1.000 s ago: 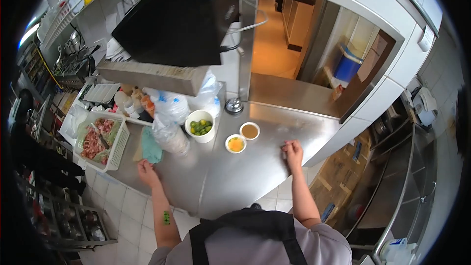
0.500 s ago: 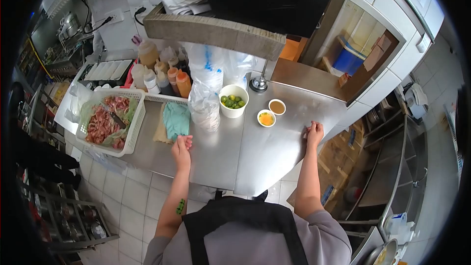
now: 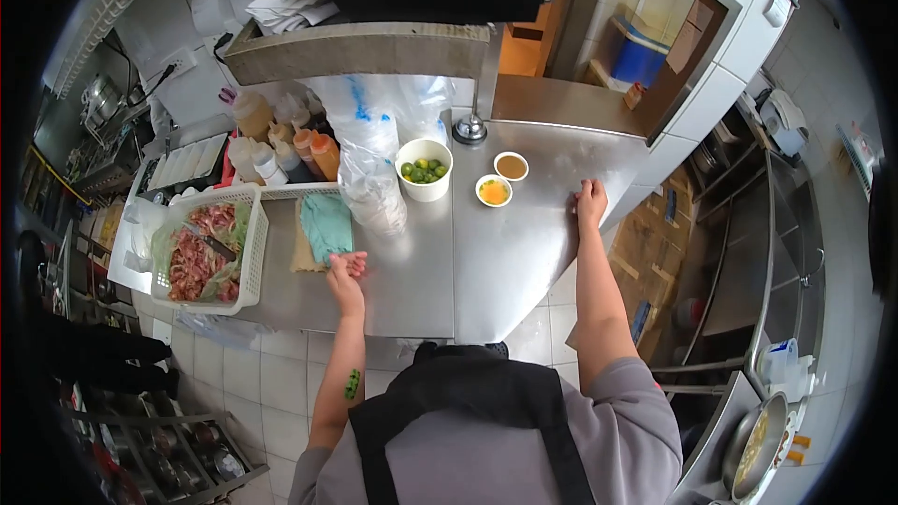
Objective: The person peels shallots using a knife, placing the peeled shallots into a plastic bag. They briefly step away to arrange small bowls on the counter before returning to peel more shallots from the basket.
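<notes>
Beside the lower edge of a folded green cloth (image 3: 326, 224), my left hand (image 3: 347, 281) rests over the steel counter (image 3: 412, 290) with its fingers loosely curled and apart, holding nothing visible. My right hand (image 3: 590, 202) is at the counter's right edge, its fingers curled in; what they hold, if anything, is hidden. Between the hands stand a white tub of green limes (image 3: 424, 171), a small cup of brown sauce (image 3: 511, 165) and a small cup with something yellow-orange (image 3: 493, 191). Plastic-wrapped stacks (image 3: 372, 192) stand left of the tub.
At left, a white basket (image 3: 251, 257) holds raw meat with a knife (image 3: 218, 247). Squeeze bottles (image 3: 304, 151) stand behind. A metal stand (image 3: 470, 131) supports a shelf (image 3: 355, 53). A pan (image 3: 756, 444) is at lower right; a person's dark-clothed legs (image 3: 112, 360) are at left.
The view has shifted and turned slightly. My left hand's fingers have spread and moved closer over the cloth's lower edge. My right hand stays near the counter's right edge.
</notes>
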Demonstrator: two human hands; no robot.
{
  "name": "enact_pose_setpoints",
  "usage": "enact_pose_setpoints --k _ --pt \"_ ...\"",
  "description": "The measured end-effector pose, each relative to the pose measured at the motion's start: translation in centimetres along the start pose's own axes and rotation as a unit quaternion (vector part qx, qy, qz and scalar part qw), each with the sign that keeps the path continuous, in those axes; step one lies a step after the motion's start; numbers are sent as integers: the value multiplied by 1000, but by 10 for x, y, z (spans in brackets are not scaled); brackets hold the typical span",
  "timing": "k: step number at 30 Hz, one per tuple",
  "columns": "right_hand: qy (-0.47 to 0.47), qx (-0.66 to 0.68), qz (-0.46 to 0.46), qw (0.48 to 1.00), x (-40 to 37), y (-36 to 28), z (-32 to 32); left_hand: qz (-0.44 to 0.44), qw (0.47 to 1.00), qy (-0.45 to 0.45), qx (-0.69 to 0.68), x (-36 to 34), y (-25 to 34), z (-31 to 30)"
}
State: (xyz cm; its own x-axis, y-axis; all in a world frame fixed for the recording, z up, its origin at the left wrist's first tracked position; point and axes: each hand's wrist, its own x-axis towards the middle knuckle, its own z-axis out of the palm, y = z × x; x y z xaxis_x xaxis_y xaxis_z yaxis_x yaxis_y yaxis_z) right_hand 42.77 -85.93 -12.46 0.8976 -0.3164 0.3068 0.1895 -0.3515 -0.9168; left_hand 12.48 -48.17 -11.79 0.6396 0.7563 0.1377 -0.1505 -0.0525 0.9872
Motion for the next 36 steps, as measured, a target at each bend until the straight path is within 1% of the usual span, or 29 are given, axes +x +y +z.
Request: enact_pose_setpoints --k 2,4,7,9,10,12,14,16,17,19,20,22,23,24,26,30,31,32,34,35,36 --pt "-4 45 -19 999 8 7 4 22 999 18 -27 1 0 1" --pt "-12 39 -21 999 11 12 5 16 999 40 -28 2 3 3" --pt "-29 61 -2 998 8 12 4 16 998 47 -30 -1 3 1" --pt "-10 121 19 992 3 8 2 21 999 49 -10 1 1 1" --pt "-35 123 8 992 3 7 3 23 998 50 -11 1 1 2" --pt "-73 90 -41 992 -2 6 9 -1 994 101 -44 0 1 2" --pt "-143 89 -54 984 -15 -11 10 1 994 97 -59 2 -9 -5" --pt "-186 75 -80 976 -18 -13 19 -3 985 135 -112 1 -8 -10" --pt "-180 82 -77 977 -21 -15 22 3 986 129 -107 0 -8 -12" --pt "-226 -2 -141 964 -27 -30 19 -18 966 182 -184 -2 -8 -14" --pt "-218 3 -139 966 -27 -34 18 -12 968 174 -181 -6 -7 -13" --pt "-259 -66 -194 944 -28 -37 16 8 965 188 -183 -15 -3 -11" --pt "-259 -86 -213 938 -28 -38 14 11 966 183 -180 -19 -2 -10" --pt "-257 -83 -211 940 -28 -39 12 8 967 188 -171 -22 -1 -9" --pt "-289 -84 -194 934 -26 -41 9 10 969 189 -160 -26 -2 -6" --pt "-271 -59 -197 940 -26 -41 6 4 976 181 -117 -24 -2 -4" --pt "-288 -63 -190 936 -26 -41 4 -2 978 181 -104 -23 -2 -4" --pt "-276 -61 -181 942 -24 -42 3 1 981 165 -99 -21 -1 -3" --pt "-296 -108 -224 922 -28 -41 3 -2 975 200 -98 -19 -4 -5" --pt "-301 -144 -247 910 -28 -41 2 -2 979 179 -98 -15 -4 2" --pt "-295 -145 -245 912 -29 -41 1 4 978 186 -97 -19 -3 -2"
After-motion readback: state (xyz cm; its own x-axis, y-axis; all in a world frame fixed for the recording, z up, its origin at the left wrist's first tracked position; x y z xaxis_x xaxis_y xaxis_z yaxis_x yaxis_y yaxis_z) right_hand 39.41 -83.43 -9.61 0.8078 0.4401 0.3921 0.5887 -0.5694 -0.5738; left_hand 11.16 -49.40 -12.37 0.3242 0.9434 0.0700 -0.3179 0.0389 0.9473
